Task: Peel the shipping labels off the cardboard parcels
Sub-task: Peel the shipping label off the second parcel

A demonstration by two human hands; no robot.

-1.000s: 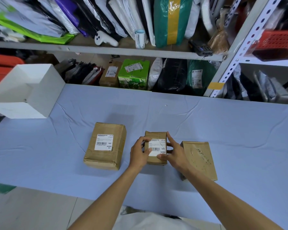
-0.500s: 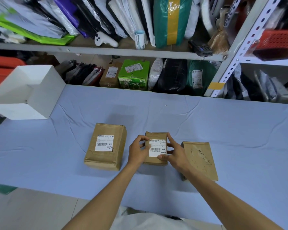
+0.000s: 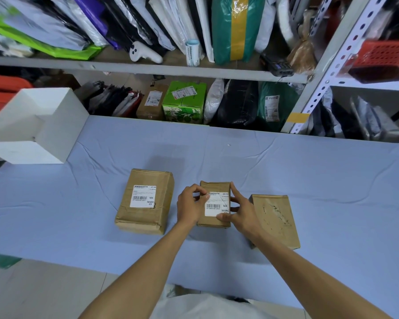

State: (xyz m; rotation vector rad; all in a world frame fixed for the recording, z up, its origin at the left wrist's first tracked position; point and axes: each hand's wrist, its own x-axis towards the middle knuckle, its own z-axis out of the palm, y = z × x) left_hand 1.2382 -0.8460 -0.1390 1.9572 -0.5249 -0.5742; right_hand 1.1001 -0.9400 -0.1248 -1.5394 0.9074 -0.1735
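A: What's changed?
B: The left hand [image 3: 189, 206] has crept up to the shipping label [image 3: 217, 204] on the middle parcel [image 3: 213, 187], its grip pinching the top-left corner (label looks flat). The right hand [image 3: 242, 212] clamps that parcel's right side. I'd say the peel is only starting.

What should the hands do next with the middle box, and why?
Probably peel: the left hand pinches the label at its top-left corner, the label otherwise lies flat, and the right hand grips the middle box. Pulling that corner toward the right hand seems the next step.
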